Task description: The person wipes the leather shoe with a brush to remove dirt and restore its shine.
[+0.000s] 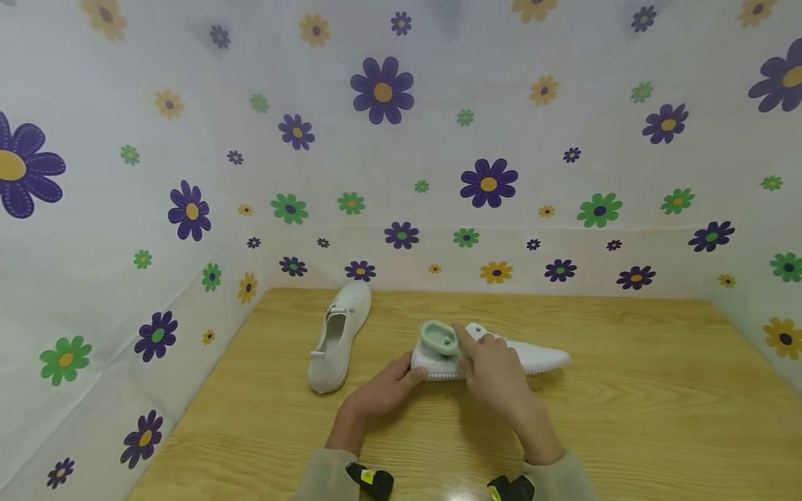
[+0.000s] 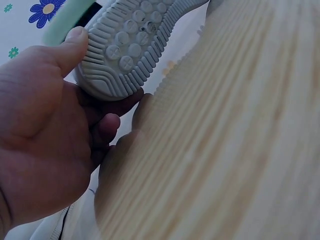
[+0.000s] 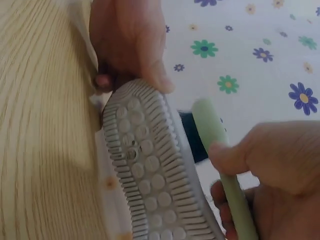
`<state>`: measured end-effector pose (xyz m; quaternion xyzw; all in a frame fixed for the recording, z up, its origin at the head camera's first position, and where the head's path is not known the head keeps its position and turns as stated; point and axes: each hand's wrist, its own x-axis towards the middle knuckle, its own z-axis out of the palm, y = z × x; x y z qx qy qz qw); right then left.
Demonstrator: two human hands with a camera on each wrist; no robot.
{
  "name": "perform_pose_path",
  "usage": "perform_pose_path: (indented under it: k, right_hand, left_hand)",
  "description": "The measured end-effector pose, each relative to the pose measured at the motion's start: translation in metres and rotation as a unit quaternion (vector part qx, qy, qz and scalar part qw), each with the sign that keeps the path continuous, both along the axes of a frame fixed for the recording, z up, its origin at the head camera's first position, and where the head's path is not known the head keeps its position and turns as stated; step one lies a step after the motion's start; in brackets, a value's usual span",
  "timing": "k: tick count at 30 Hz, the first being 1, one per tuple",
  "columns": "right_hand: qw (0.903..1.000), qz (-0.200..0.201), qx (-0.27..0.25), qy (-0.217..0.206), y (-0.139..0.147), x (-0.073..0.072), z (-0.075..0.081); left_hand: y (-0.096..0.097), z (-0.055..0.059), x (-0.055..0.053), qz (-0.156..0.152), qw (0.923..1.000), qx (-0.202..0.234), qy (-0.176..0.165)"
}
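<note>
A white shoe (image 1: 535, 357) is tipped on its side, toe to the right, its ridged, studded sole (image 3: 145, 145) turned toward the wrist cameras. My left hand (image 1: 385, 390) grips its heel end, thumb over the sole's edge and fingers beneath. In my right hand (image 1: 498, 376) is a pale green brush (image 1: 440, 338); the thumb and curled fingers hold its handle (image 3: 231, 195). Dark bristles (image 3: 194, 132) face the shoe's side near the heel, partly hidden behind the sole's edge. Small dark smudges mark some of the studs.
The matching white shoe (image 1: 338, 337) stands upright on the wooden table (image 1: 250, 431), left of my hands. Behind and along both sides rises a white sheet (image 1: 432, 146) printed with flowers.
</note>
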<state>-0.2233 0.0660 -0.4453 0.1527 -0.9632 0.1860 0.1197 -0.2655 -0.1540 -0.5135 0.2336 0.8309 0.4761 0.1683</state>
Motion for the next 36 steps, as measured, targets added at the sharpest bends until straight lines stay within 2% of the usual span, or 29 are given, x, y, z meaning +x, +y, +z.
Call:
perform_pose_path:
  k: [4,10,12,14,16,18,20,22,24,26,29,33,36]
  right_hand:
    - [0.9999,-0.015,0.004,-0.002,0.006,0.0,-0.002]
    - [0.9953,0.054,-0.024,-0.076,0.008,0.005,0.009]
    - [0.9926,0.05,-0.028,-0.106,0.013,0.007,0.015]
    - [0.9923,0.025,-0.017,-0.12,0.021,0.01,0.021]
    - [0.9937,-0.007,-0.004,-0.112,0.029,0.011,0.024]
    - [0.9964,-0.026,0.008,-0.08,0.033,0.009,0.024]
    - [0.9984,-0.022,0.006,-0.052,0.03,0.005,0.02]
    - [0.9986,0.002,-0.003,-0.052,0.023,0.002,0.017]
    - [0.9958,0.032,-0.019,-0.084,0.019,0.003,0.017]
    - [0.9889,0.047,-0.04,-0.136,0.021,0.006,0.02]
    - [0.9803,0.035,-0.051,-0.188,0.035,0.013,0.026]
    - [0.9882,-0.002,-0.022,-0.152,0.05,0.014,0.026]
    - [0.9942,-0.006,-0.009,-0.107,0.045,0.009,0.022]
  left_hand:
    - [-0.001,-0.002,0.001,-0.005,1.0,-0.007,0.005]
    - [0.001,-0.004,0.001,-0.031,0.9992,0.021,0.012]
    - [0.003,-0.004,0.001,-0.035,0.999,0.024,0.012]
    - [0.004,-0.003,0.001,-0.034,0.9992,0.018,0.01]
    - [0.004,-0.002,0.001,-0.028,0.9996,0.008,0.006]
    - [0.002,-0.001,0.001,-0.02,0.9998,-0.001,0.004]
    - [0.001,0.0,0.002,-0.016,0.9999,-0.001,0.004]
    - [0.0,0.0,0.001,-0.022,0.9997,0.008,0.007]
    - [0.001,-0.001,0.0,-0.033,0.9992,0.02,0.011]
    - [0.003,-0.002,0.0,-0.044,0.9985,0.028,0.017]
    - [0.006,-0.002,0.001,-0.044,0.9986,0.024,0.014]
    - [0.005,-0.001,0.003,-0.014,0.9999,-0.003,-0.003]
    - [0.002,0.001,0.004,0.007,0.9999,-0.011,-0.009]
